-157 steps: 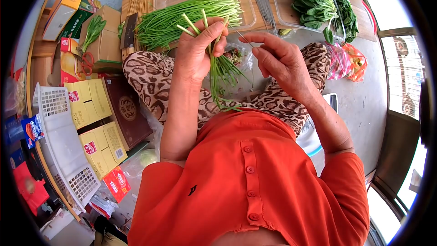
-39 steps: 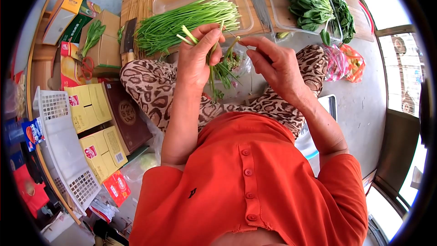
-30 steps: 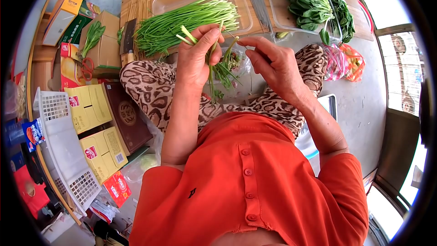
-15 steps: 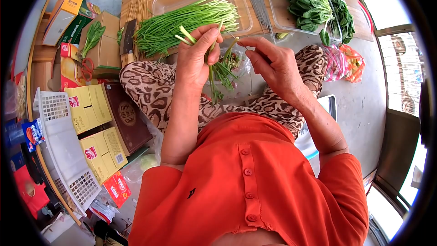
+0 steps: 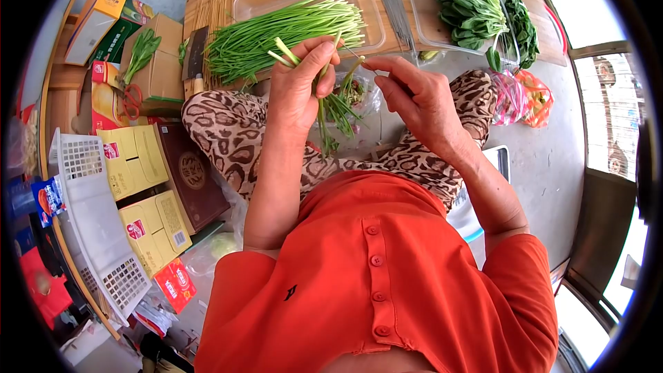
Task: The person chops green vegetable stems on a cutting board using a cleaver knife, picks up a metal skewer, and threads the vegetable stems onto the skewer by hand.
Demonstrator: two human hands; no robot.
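Observation:
My left hand (image 5: 298, 90) is closed around a small bunch of chives (image 5: 338, 114), their pale cut ends poking out above the fingers and their green parts hanging below. My right hand (image 5: 418, 100) pinches a thin skewer (image 5: 353, 52) between thumb and forefinger. The skewer slants up toward the left hand, and a bent chive stem touches it close to the right fingertips. Behind the hands, a large pile of chives (image 5: 283, 38) lies across a clear plastic tray (image 5: 376, 17). Several thin grey skewers (image 5: 392, 3) lie to its right.
A cleaver (image 5: 197, 62) and bamboo skewers (image 5: 202, 17) lie at the wooden table's left. Leafy greens (image 5: 469, 10) fill another tray at right. Boxes (image 5: 135, 159), red scissors (image 5: 132, 101) and a white basket (image 5: 93, 214) stand left. Plastic bags (image 5: 528, 97) sit on the floor at right.
Almost nothing differs. Both hands keep their hold and position, and the view has shifted very slightly.

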